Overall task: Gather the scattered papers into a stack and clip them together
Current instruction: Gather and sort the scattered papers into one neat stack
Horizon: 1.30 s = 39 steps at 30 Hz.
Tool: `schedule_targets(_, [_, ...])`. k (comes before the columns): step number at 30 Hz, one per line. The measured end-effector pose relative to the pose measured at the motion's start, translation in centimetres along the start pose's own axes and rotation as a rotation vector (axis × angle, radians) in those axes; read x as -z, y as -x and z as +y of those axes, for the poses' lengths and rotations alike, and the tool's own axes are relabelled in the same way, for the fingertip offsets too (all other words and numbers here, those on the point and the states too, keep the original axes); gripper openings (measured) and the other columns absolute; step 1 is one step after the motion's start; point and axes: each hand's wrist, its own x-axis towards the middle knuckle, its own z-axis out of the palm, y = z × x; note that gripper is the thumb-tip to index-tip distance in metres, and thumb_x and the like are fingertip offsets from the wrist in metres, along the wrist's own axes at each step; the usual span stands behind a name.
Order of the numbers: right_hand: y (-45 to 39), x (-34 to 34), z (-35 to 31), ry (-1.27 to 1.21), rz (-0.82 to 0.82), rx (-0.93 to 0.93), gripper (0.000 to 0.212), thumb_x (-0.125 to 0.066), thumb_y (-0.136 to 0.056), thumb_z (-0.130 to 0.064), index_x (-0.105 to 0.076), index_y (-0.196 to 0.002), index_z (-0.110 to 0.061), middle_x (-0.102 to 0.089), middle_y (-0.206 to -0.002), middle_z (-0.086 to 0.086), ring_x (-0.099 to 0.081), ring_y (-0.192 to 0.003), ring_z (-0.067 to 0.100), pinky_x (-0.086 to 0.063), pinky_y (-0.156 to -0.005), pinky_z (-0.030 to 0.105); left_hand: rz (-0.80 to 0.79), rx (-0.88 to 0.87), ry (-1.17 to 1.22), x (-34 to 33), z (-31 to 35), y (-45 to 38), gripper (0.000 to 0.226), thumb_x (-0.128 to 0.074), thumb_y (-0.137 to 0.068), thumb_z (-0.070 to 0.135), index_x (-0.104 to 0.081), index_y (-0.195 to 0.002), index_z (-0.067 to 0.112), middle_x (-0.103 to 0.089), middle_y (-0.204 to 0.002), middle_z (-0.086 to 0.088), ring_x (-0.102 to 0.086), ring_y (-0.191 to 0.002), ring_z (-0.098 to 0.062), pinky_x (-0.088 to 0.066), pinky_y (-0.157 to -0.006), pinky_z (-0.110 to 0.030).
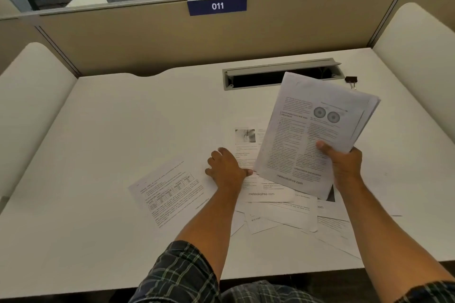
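Observation:
My right hand [344, 167] grips a stack of printed papers [310, 130] by its lower right corner and holds it tilted above the desk. My left hand [225, 167] lies flat, fingers spread, on the left edge of a printed sheet [246, 147] on the desk. A single sheet with a table on it [172, 192] lies apart to the left. Several more loose sheets [283, 214] overlap in a pile between my forearms, near the front edge. A black binder clip [351, 80] sits at the back right of the desk, untouched.
The white desk [123, 130] has a beige partition [147, 39] marked 011 behind it and white side panels left and right. An open cable slot [270, 77] is set into the desk at the back, left of the clip.

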Motion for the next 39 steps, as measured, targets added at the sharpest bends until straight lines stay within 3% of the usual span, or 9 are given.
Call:
schedule_targets(11, [-1.0, 0.1, 0.4, 0.020, 0.001, -0.013, 0.037, -0.087, -0.078, -0.012, -0.074, -0.112, -0.013, -0.078, -0.107, 0.001, -0.077, -0.088, 0.019, -0.062, -0.079, 0.048, -0.059, 0.091, 0.349, 0.2, -0.7, -1.7, 0.091, -0.095, -0.064, 0.042, -0.040, -0.130, 0.013, -0.059, -0.125, -0.011, -0.062, -0.116, -0.032, -0.054, -0.094, -0.044])
schedule_targets(14, [-1.0, 0.0, 0.4, 0.015, 0.000, -0.014, 0.034, -0.086, -0.078, -0.012, -0.074, -0.109, -0.015, -0.078, -0.105, -0.001, -0.077, -0.086, 0.018, -0.063, -0.079, 0.047, -0.052, 0.110, 0.503, 0.5, -1.6, -2.6, 0.076, -0.094, -0.068, 0.029, -0.045, -0.122, 0.009, -0.062, -0.113, -0.007, -0.064, -0.102, -0.026, -0.056, -0.080, -0.036])
schedule_targets(19, [-0.8, -0.1, 0.3, 0.025, 0.009, -0.018, 0.029, -0.087, -0.078, -0.013, -0.075, -0.103, -0.022, -0.078, -0.103, -0.003, -0.077, -0.088, 0.021, -0.062, -0.078, 0.047, -0.087, 0.131, 0.595, 0.5, -2.8, -3.8, 0.037, -0.088, -0.075, 0.025, -0.065, -0.094, 0.003, -0.070, -0.086, -0.005, -0.068, -0.076, -0.022, -0.039, -0.047, -0.022])
schedule_targets(21, [-0.8, 0.0, 0.3, 0.022, 0.013, -0.023, 0.030, -0.087, -0.078, -0.013, -0.075, -0.103, -0.022, -0.078, -0.104, -0.001, -0.077, -0.091, 0.024, -0.062, -0.078, 0.047, -0.077, 0.120, 0.623, 0.5, -2.9, -3.9, 0.024, -0.081, -0.082, 0.021, -0.062, -0.080, 0.007, -0.064, -0.075, -0.004, -0.063, -0.068, -0.020, -0.039, -0.048, -0.022])
schedule_targets(24, [-0.8, 0.1, 0.0, 0.041, 0.020, -0.030, 0.031, -0.087, -0.078, -0.014, -0.074, -0.106, -0.019, -0.078, -0.103, -0.002, -0.077, -0.088, 0.020, -0.062, -0.075, 0.043, 0.002, 0.073, 0.674, 1.0, -3.1, -3.9, 0.033, -0.073, -0.089, 0.022, -0.050, -0.066, 0.015, -0.054, -0.067, 0.002, -0.053, -0.063, -0.015, -0.035, -0.052, -0.023])
schedule_targets(28, [-0.9, 0.1, -0.4, 0.084, 0.058, -0.029, 0.042, -0.086, -0.079, -0.014, -0.072, -0.118, -0.009, -0.075, -0.099, -0.006, -0.075, -0.077, 0.007, -0.063, -0.067, 0.032, 0.133, 0.035, 0.893, 2.5, -3.7, -4.5, 0.017, -0.069, -0.094, 0.016, -0.057, -0.083, 0.010, -0.056, -0.074, 0.005, -0.053, -0.071, -0.015, -0.038, -0.060, -0.026])
schedule_targets(31, [-1.3, 0.0, -0.2, 0.076, 0.086, -0.058, 0.046, -0.087, -0.079, -0.013, -0.071, -0.122, -0.007, -0.076, -0.101, -0.002, -0.075, -0.085, 0.014, -0.063, -0.069, 0.032, 0.183, 0.058, 1.093, 3.9, -4.1, -5.0, 0.007, -0.069, -0.094, 0.015, -0.063, -0.094, 0.011, -0.063, -0.088, 0.003, -0.059, -0.082, -0.017, -0.042, -0.075, -0.027])
schedule_targets(36, [-1.6, -0.7, -0.2, 0.085, 0.108, -0.094, 0.043, -0.084, -0.081, -0.008, -0.072, -0.122, -0.008, -0.075, -0.099, 0.001, -0.073, -0.084, 0.017, -0.060, -0.072, 0.032, 0.060, 0.126, 1.382, 5.0, -5.0, -6.1, 0.011, -0.072, -0.093, 0.018, -0.071, -0.100, 0.010, -0.075, -0.102, -0.005, -0.071, -0.094, -0.028, -0.060, -0.083, -0.037])
schedule_targets(39, [-1.6, -1.3, -0.1, 0.080, 0.121, -0.113, 0.043, -0.083, -0.082, -0.008, -0.071, -0.123, -0.009, -0.074, -0.104, 0.005, -0.072, -0.084, 0.016, -0.060, -0.072, 0.033, -0.027, 0.072, 1.460, 5.5, -5.6, -6.2, 0.004, -0.071, -0.094, 0.019, -0.073, -0.093, 0.016, -0.078, -0.095, -0.002, -0.072, -0.087, -0.025, -0.060, -0.085, -0.043])
